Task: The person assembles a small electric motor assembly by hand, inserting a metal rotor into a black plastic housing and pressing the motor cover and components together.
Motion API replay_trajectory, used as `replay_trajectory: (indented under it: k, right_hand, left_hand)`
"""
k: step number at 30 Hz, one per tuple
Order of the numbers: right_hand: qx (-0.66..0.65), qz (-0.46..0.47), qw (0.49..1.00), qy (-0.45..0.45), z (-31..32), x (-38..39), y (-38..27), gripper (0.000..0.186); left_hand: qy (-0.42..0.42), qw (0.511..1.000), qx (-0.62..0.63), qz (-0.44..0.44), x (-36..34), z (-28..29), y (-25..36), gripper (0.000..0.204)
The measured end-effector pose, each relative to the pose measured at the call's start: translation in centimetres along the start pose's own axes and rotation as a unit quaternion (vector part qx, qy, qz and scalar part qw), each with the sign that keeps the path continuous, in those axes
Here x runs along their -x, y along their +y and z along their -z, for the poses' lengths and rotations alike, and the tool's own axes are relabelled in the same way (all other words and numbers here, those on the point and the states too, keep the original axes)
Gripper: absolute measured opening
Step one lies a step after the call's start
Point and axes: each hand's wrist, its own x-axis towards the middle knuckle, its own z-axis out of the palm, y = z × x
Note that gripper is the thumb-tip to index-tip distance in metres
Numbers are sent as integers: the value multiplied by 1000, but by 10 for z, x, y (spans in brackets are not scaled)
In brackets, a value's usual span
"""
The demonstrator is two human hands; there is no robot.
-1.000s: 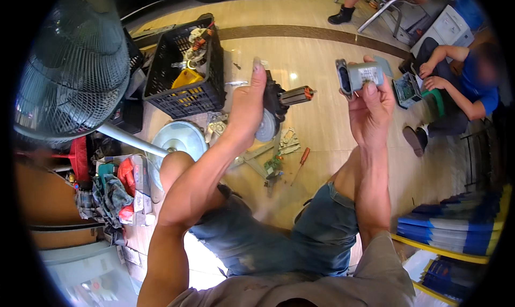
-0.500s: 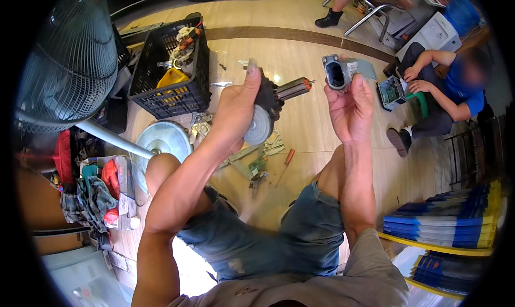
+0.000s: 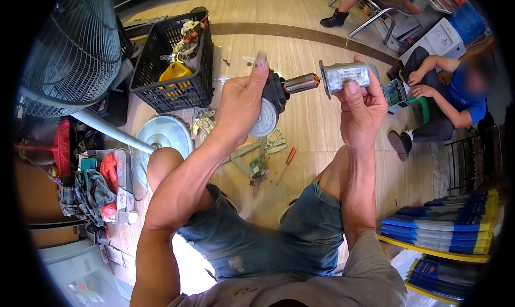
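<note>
My left hand is closed around a motor's black gear housing, thumb pointing up. A grey round cover shows on the housing's near side. Out of it to the right sticks the motor armature, with copper windings and a thin shaft. Fingers of my right hand grip a silver motor can bearing a label. Its flanged end faces the armature, and the shaft tip is at or very near that flange; whether they touch I cannot tell.
On the floor lie a screwdriver and a green circuit board. A black crate of parts stands at the far left, beside a fan. Blue-and-white packages fill a rack at right. Another person sits far right with an opened device.
My right hand has turned the motor can, so its open end now faces left toward the armature instead of toward me. The armature has shifted slightly right, narrowing the gap.
</note>
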Motion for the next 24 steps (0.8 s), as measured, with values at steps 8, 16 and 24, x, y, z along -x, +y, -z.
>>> replay_trajectory:
  k: [8,16,24]
  right_hand:
    - [131,-51,989,-44,-24,17,6,54]
    - [56,-57,992,-101,-13,14,12,59]
    - [60,-40,985,-158,-13,19,4,69]
  left_hand:
    - [18,997,-74,-13,-4,-1,-11,66]
    - [-13,998,-60,-11,-5,-2,-22,67]
    - [-38,996,-24,-77,5,-6,-26,62]
